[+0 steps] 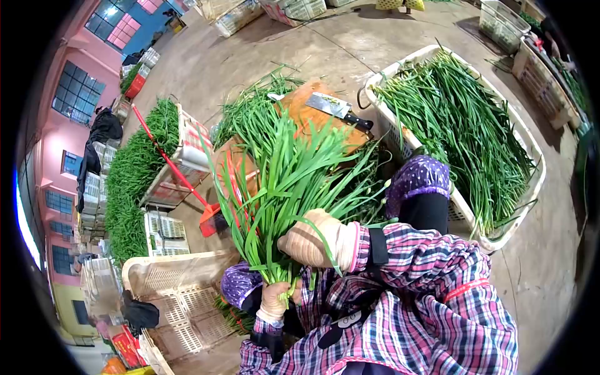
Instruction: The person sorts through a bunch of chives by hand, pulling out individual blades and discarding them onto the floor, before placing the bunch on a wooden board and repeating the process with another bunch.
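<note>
Using the wooden cutting board [315,128] as the landmark, the bunch of garlic chives [290,181] is held up on its near side, its leaf tips fanning across the board's near edge. Both hands are closed on it: the left hand [273,303], farther from the board, wraps the stem ends, while the right hand [319,237], nearer to it, clasps the bunch higher up. If either grip loosened, outer leaves could slide free; several already splay sideways, and one curls over the right wrist. Squeezing too hard might bruise the tender blades. The cleaver [331,106] lies uncovered on the board, its handle at the right edge, so a sleeve or a sweep of leaves could knock it off. Loose chives [250,115] on the board's left could tangle with trailing tips, and the red-handled broom [169,162], farther left, might soil any that drop near it.
</note>
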Motion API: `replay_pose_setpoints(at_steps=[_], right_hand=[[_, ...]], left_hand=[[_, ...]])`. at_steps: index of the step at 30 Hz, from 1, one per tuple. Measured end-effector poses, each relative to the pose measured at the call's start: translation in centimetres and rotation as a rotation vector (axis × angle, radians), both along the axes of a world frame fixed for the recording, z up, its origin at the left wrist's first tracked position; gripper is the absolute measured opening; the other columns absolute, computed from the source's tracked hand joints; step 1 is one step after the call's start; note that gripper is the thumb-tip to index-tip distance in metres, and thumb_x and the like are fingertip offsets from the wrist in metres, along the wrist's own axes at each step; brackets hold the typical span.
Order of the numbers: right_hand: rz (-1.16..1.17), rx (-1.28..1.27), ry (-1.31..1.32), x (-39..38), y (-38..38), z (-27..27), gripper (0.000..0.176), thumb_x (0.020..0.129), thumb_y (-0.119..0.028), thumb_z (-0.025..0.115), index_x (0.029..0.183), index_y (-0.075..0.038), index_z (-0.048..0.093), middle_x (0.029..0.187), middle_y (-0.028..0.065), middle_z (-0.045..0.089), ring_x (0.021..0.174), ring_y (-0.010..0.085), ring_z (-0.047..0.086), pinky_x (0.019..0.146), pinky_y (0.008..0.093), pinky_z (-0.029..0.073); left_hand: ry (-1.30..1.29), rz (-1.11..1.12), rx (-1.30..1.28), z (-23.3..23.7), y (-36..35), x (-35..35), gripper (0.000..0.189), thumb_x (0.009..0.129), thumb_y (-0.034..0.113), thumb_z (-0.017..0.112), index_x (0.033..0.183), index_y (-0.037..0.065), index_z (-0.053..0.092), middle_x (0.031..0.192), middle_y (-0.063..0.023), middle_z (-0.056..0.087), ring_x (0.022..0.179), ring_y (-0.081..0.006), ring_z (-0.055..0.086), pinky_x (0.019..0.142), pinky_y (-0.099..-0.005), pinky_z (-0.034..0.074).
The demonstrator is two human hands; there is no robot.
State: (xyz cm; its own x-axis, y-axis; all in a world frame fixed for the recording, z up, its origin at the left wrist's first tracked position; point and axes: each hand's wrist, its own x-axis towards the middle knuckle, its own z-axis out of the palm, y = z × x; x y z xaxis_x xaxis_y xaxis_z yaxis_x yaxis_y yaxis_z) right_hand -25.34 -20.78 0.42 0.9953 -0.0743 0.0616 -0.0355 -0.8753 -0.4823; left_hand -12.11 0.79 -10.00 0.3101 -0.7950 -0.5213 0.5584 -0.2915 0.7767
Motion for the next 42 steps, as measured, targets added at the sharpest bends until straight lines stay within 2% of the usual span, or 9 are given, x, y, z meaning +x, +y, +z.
replay_pose_setpoints(at_steps=[6, 11, 21, 25, 28, 31, 37, 38, 42], right_hand=[[0.077, -0.094, 0.133, 1.7, 2.4, -1.7, 0.017, 0.076, -0.021, 0.060, 0.087, -0.009, 0.064, 0.072, 0.0068, 0.066, 0.070, 0.0262, 0.067, 0.054, 0.0390, 0.052], [0.078, -0.014, 0.173, 1.9, 2.0, -1.3, 0.015, 0.074, -0.021, 0.062, 0.085, -0.011, 0.063, 0.069, 0.0062, 0.063, 0.067, 0.0263, 0.066, 0.053, 0.0399, 0.050], [-0.115, 0.662, -0.595, -1.4, -1.5, 0.1, 0.015, 0.083, -0.022, 0.064, 0.083, -0.007, 0.062, 0.066, 0.0080, 0.059, 0.060, 0.0256, 0.060, 0.054, 0.0368, 0.046], [-0.475, 1.037, -0.631, -9.2, -5.8, 4.8, 0.012, 0.085, -0.013, 0.065, 0.092, -0.004, 0.066, 0.087, 0.0021, 0.067, 0.078, 0.0117, 0.060, 0.068, 0.0276, 0.050], [-0.690, 0.846, -0.870, -16.8, -8.0, 5.0, 0.019, 0.081, -0.026, 0.066, 0.089, -0.009, 0.066, 0.075, -0.0016, 0.059, 0.053, 0.0014, 0.045, 0.041, 0.0176, 0.027], [-0.872, 0.508, -0.903, -24.4, -7.5, 5.7, 0.031, 0.088, -0.038, 0.058, 0.090, -0.008, 0.061, 0.083, 0.0023, 0.060, 0.062, 0.0042, 0.048, 0.048, 0.0170, 0.031], [-1.406, 0.391, -0.743, -38.1, -1.9, 2.9, 0.028, 0.097, -0.031, 0.048, 0.096, -0.006, 0.058, 0.073, 0.0020, 0.057, 0.062, 0.0103, 0.052, 0.060, 0.0227, 0.040], [-1.509, 0.368, -0.641, -40.4, -0.7, 1.9, 0.027, 0.097, -0.031, 0.049, 0.096, -0.005, 0.058, 0.071, 0.0019, 0.057, 0.063, 0.0103, 0.052, 0.059, 0.0230, 0.040], [-1.894, 0.395, -0.146, -48.3, 6.1, -4.8, 0.024, 0.095, -0.026, 0.051, 0.096, -0.003, 0.058, 0.067, 0.0012, 0.056, 0.063, 0.0121, 0.052, 0.057, 0.0267, 0.041]], left_hand=[[-0.078, -0.035, -0.014, -2.2, 0.7, 0.0, 0.045, 0.071, 0.028, 0.054, 0.100, -0.006, 0.056, 0.060, -0.0117, 0.052, 0.048, -0.0233, 0.047, 0.047, -0.0351, 0.040], [0.122, 0.022, -0.019, -1.6, 0.5, -0.1, 0.048, 0.064, 0.018, 0.060, 0.105, -0.005, 0.052, 0.071, -0.0156, 0.058, 0.044, -0.0226, 0.050, 0.041, -0.0319, 0.043], [0.097, -0.083, -0.115, 0.3, -0.8, -0.6, 0.036, 0.065, 0.030, 0.054, 0.073, -0.005, 0.054, 0.053, -0.0106, 0.048, 0.041, -0.0208, 0.046, 0.040, -0.0307, 0.038], [-0.061, -0.013, -0.063, 2.1, -1.6, -1.1, 0.040, 0.068, 0.037, 0.052, 0.071, -0.002, 0.052, 0.053, -0.0066, 0.045, 0.039, -0.0172, 0.039, 0.036, -0.0286, 0.031], [0.019, -0.052, -0.135, 1.6, -1.9, 0.3, 0.039, 0.067, 0.035, 0.057, 0.074, -0.003, 0.053, 0.056, -0.0077, 0.048, 0.039, -0.0159, 0.040, 0.036, -0.0303, 0.034], [0.011, -0.062, -0.145, 0.5, -2.8, 1.1, 0.037, 0.067, 0.033, 0.056, 0.074, -0.004, 0.053, 0.055, -0.0096, 0.047, 0.039, -0.0190, 0.041, 0.036, -0.0306, 0.034], [0.127, -0.210, -0.243, -0.7, -6.6, 1.4, 0.031, 0.063, 0.021, 0.055, 0.078, -0.006, 0.054, 0.055, -0.0123, 0.048, 0.037, -0.0215, 0.040, 0.033, -0.0304, 0.032], [-0.060, -0.301, -0.248, -0.6, -7.4, 1.2, 0.030, 0.065, 0.025, 0.056, 0.072, -0.005, 0.053, 0.051, -0.0106, 0.046, 0.036, -0.0201, 0.039, 0.032, -0.0296, 0.032], [0.158, -0.366, -0.169, -0.5, -9.8, 1.3, 0.035, 0.069, 0.029, 0.059, 0.078, -0.005, 0.052, 0.057, -0.0089, 0.047, 0.037, -0.0173, 0.039, 0.032, -0.0301, 0.032]])
